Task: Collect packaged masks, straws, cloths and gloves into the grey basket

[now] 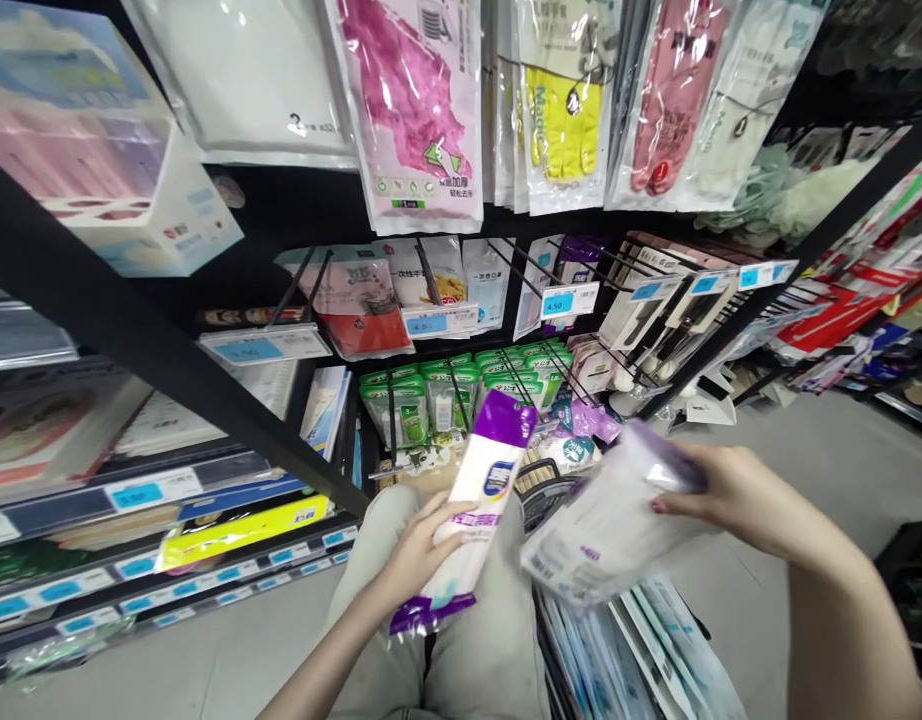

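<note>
My left hand [435,540] is closed around the lower part of a long white packet with purple ends [485,500], held tilted above my lap. Its printing is too blurred to read, so I cannot name the contents. Off to the right, my right hand [720,495] grips a clear plastic pack [596,530] by its upper corner. This pack has pale contents and purple print, and is smeared by motion. Beneath it stands a row of flat pale-blue packets [618,650], seen edge-on beside my right leg.
A black rack ahead carries bagged rubber gloves [566,110], hooks with price tags [570,302] and green-carded packs [446,395]. A slanted black post [168,350] stands at left before shelves of stationery. Grey tiled floor [806,460] lies to the right.
</note>
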A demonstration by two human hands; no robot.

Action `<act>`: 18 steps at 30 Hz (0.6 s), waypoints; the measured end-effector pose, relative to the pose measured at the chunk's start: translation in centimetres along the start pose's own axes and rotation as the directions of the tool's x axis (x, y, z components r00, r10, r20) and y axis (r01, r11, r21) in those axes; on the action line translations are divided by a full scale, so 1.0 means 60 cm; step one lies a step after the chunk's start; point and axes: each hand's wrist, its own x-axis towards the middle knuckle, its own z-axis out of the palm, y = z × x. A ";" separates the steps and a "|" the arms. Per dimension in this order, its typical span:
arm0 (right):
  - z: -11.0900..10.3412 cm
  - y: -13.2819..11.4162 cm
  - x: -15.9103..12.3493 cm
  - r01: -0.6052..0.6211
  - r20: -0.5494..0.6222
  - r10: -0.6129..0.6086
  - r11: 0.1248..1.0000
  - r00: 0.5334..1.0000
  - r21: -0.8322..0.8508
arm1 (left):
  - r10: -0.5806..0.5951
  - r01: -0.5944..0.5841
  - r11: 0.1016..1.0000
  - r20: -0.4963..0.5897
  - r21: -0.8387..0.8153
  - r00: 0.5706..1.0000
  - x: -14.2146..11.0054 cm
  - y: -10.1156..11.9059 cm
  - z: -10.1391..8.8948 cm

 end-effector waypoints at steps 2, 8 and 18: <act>-0.003 0.051 -0.004 -0.054 0.013 0.058 0.973 0.998 -0.223 | -0.042 0.038 0.998 -0.091 -0.042 0.995 -0.021 -0.023 -0.022; 0.211 0.171 0.007 -0.129 0.110 0.201 0.876 0.973 -0.466 | -0.268 0.247 0.962 -0.213 -0.117 0.940 -0.098 -0.104 -0.046; 0.508 0.259 0.009 -0.216 0.130 0.338 0.808 0.932 -0.548 | -0.415 0.399 0.910 -0.214 -0.116 0.884 -0.135 -0.117 -0.023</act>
